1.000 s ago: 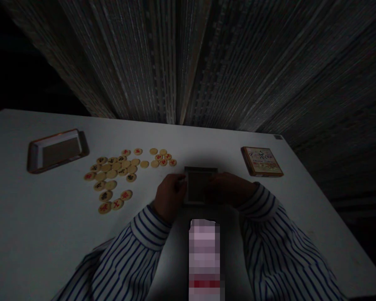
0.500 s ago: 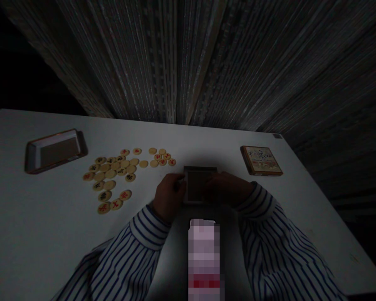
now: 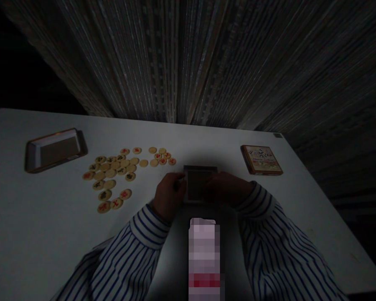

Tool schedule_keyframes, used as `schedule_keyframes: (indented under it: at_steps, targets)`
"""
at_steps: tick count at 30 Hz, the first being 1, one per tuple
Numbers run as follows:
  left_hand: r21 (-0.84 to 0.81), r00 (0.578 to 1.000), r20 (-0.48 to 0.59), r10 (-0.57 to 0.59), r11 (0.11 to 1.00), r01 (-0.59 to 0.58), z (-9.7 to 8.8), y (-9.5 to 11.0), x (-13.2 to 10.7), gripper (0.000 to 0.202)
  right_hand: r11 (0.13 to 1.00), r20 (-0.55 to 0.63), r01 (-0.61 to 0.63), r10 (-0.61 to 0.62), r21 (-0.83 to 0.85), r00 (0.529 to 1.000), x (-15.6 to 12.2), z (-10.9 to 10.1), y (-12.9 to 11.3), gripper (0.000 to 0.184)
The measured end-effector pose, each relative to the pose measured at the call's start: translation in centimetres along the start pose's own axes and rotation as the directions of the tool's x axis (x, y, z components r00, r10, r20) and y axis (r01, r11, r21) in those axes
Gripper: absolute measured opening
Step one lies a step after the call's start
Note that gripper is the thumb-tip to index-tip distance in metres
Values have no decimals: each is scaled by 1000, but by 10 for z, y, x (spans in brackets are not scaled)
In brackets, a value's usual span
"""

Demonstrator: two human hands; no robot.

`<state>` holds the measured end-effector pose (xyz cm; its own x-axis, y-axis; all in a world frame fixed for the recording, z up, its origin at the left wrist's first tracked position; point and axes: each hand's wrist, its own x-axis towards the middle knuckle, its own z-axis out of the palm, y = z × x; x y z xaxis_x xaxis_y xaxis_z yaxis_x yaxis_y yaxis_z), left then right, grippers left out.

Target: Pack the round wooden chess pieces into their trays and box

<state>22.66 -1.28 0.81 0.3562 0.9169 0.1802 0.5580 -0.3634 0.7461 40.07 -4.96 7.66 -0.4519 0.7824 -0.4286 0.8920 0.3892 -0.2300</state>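
Observation:
An open box [image 3: 194,186] with a pale rim and a brown inside lies in front of me on the table. My left hand [image 3: 169,194] is closed on its left edge, fingers curled and thumb near the rim. From the other side my right hand [image 3: 227,188] is closed at the right edge, its fingers curled over part of the inside. Deep shadow blurs those fingertips. Left of the box lie several round wooden Chinese chess pieces [image 3: 111,173], some showing red or black characters, others plain side up.
Another open box [image 3: 33,154] stands at the far left of the white table [image 3: 50,234]. A printed box lid [image 3: 263,159] lies at the right. A pixelated upright shape [image 3: 204,255] is at the near middle. Behind the table hangs a striped curtain [image 3: 175,62].

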Motion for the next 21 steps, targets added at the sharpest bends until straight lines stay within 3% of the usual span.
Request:
schedule_keyframes:
  at_steps: [12, 21]
  targets:
    - [2, 1000, 16, -7, 1000, 7, -1, 2, 1, 24, 999, -42, 16, -15, 31, 999, -2, 1, 1, 21]
    - [5, 1000, 8, -2, 1000, 2, 0, -1, 0, 24, 989, -12, -86, 88, 123, 996, -7, -2, 6, 26]
